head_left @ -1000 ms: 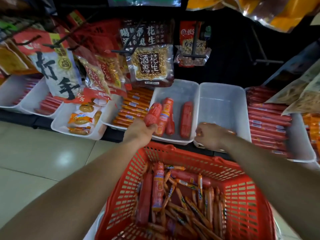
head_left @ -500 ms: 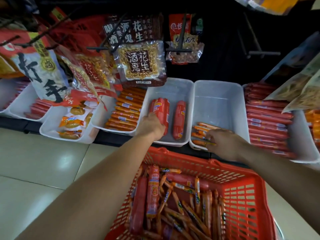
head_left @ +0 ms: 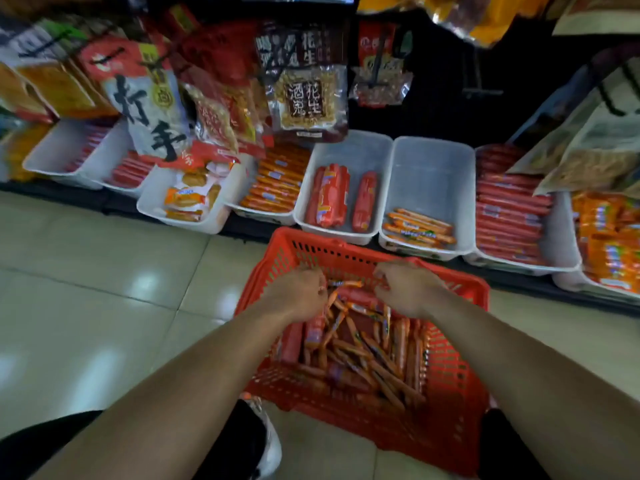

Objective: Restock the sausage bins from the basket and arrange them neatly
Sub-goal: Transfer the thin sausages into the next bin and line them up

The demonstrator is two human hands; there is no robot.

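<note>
Red plastic basket [head_left: 460, 410] sits on the floor below the bins. Left hand [head_left: 298, 292] and right hand [head_left: 408, 289] curl among thin sausages [head_left: 381, 362] at its far rim; cannot tell if either grips any. Best to gather a few aligned lengthwise, then lay them against the row [head_left: 419, 226] at the front edge of the bin [head_left: 433, 174].

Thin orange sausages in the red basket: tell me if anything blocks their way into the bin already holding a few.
Nothing visible does. The thin orange sausages lie loose in the red basket; the bin is open-topped, just beyond the basket's far rim, with nothing hanging over it.
</note>
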